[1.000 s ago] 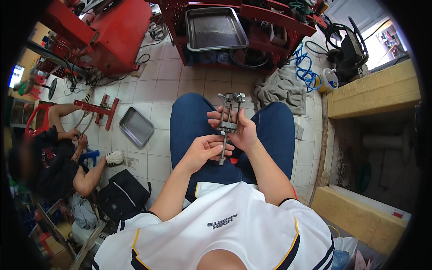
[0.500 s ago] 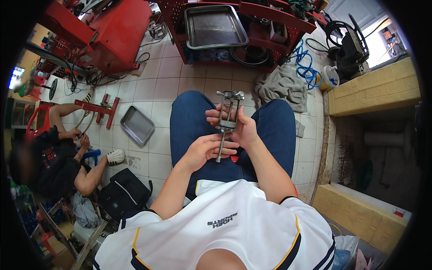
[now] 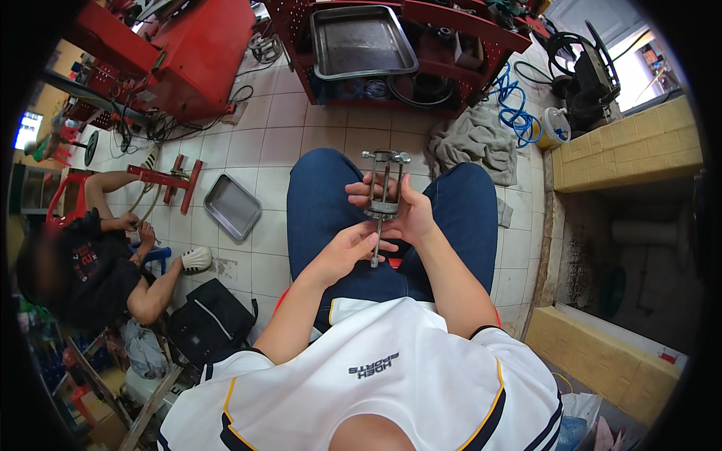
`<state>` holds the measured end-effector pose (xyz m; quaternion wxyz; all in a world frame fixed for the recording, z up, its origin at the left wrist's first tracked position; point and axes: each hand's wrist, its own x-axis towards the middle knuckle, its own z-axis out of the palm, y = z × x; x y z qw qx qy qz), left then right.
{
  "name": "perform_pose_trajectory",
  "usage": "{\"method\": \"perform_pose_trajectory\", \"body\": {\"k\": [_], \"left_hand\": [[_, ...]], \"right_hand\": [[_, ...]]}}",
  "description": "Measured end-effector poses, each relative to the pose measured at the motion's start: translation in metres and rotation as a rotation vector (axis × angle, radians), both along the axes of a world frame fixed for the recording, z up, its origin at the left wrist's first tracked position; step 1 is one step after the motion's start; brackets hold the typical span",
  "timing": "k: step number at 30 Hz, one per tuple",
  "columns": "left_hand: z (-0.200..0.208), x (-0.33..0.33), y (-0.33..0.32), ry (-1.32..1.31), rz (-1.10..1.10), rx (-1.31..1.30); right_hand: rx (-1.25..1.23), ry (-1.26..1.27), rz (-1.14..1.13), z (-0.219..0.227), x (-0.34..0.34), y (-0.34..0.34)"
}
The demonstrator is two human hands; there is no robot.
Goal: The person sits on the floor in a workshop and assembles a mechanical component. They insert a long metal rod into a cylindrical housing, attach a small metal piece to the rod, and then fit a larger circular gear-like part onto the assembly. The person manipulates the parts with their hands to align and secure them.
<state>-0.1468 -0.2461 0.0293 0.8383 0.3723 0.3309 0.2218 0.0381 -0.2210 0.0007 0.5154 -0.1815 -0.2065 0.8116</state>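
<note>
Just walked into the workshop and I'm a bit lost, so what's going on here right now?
A seated person in blue jeans holds a small metal clamp-like tool over the lap. The right hand grips its frame, while the left hand pinches the threaded rod hanging from its lower end. On the tiled floor to the left lies a small metal tray, and another person sits there busy with something of their own. A grey rag lies ahead by the red rack.
</note>
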Motion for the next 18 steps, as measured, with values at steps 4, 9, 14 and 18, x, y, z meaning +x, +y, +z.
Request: {"method": "perform_pose_trajectory", "body": {"k": [4,9,14,18], "left_hand": [[0.005,-0.005,0.003,-0.031,-0.068,-0.036],[-0.018,-0.010,0.005,0.287,-0.109,0.223],[-0.001,0.002,-0.001,-0.003,0.046,0.067],[0.007,-0.008,0.006,-0.024,-0.029,-0.066]], "right_hand": [[0.038,-0.027,-0.017,0.002,0.004,0.001],[0.091,-0.033,0.007,-0.001,0.000,0.000],[0.061,-0.026,0.025,-0.001,0.000,0.002],[0.050,-0.049,-0.013,0.006,0.003,0.002]]}}
